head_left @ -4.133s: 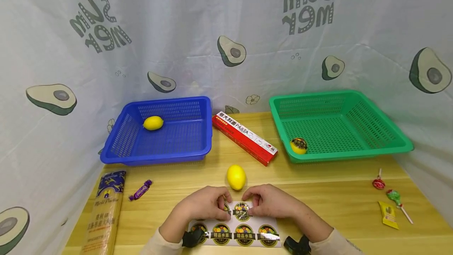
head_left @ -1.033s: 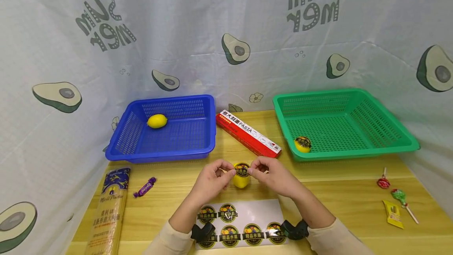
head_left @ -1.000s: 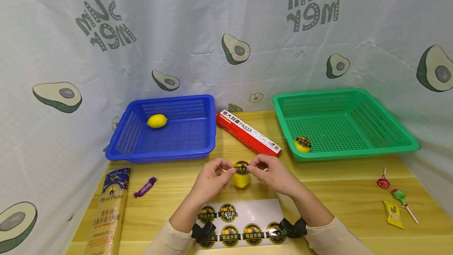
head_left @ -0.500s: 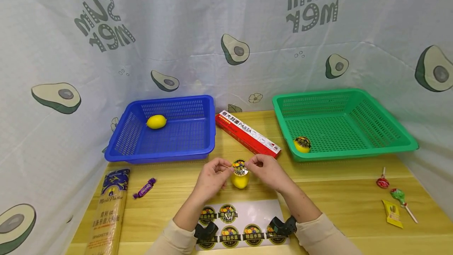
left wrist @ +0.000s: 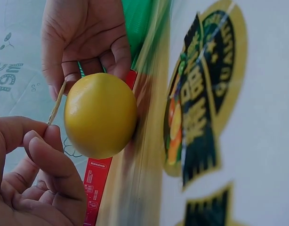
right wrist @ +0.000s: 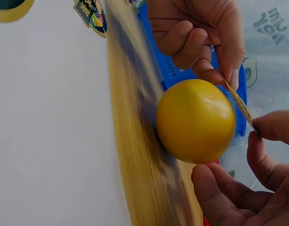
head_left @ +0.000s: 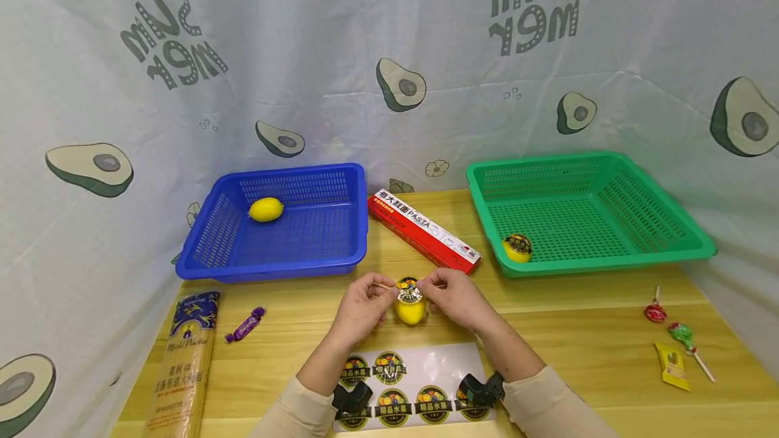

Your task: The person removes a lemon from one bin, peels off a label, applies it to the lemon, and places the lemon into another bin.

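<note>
Pinching a round fruit sticker (head_left: pixel 408 290) by opposite edges, the left hand (head_left: pixel 360 307) and right hand (head_left: pixel 458 297) hold it over a lemon (head_left: pixel 410 310) near the middle of the wooden table (head_left: pixel 584 336), beyond the sticker sheet (head_left: pixel 414 387). Thin and tacky, the sticker likely creases easily, so edge grips suit; the lemon looks firm, smooth, prone to roll. Avocado-print cloth (head_left: pixel 389 53) encloses the table.

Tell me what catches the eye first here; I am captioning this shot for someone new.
Both hands, left hand and right hand, pinch a round sticker over a yellow lemon at the table's front middle. Behind stand a blue basket with a bare lemon, and a green basket holding a stickered lemon.
</note>
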`<state>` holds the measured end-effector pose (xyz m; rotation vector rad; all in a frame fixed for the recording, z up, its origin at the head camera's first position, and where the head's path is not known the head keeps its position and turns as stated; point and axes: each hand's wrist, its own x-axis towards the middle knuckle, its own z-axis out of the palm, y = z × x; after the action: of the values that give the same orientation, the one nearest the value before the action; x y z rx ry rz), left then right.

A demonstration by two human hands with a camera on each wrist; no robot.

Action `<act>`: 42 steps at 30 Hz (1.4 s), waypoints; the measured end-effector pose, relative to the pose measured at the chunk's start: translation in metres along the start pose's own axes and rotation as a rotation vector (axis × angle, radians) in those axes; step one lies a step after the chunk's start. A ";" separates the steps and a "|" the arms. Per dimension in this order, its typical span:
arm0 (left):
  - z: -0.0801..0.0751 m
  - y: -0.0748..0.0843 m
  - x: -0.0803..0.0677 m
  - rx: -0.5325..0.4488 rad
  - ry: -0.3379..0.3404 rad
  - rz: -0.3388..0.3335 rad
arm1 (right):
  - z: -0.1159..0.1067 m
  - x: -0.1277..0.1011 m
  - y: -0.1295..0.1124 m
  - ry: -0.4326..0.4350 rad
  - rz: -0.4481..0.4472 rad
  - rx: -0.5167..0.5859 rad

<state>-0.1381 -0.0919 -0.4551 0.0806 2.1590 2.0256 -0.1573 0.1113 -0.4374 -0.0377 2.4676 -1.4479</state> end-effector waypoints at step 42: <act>0.000 -0.007 0.001 0.038 -0.002 -0.031 | 0.007 0.005 0.007 -0.032 0.044 0.111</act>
<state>-0.1383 -0.0925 -0.4622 0.0540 2.1841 1.9672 -0.1594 0.1081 -0.4480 0.0158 2.3439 -1.5512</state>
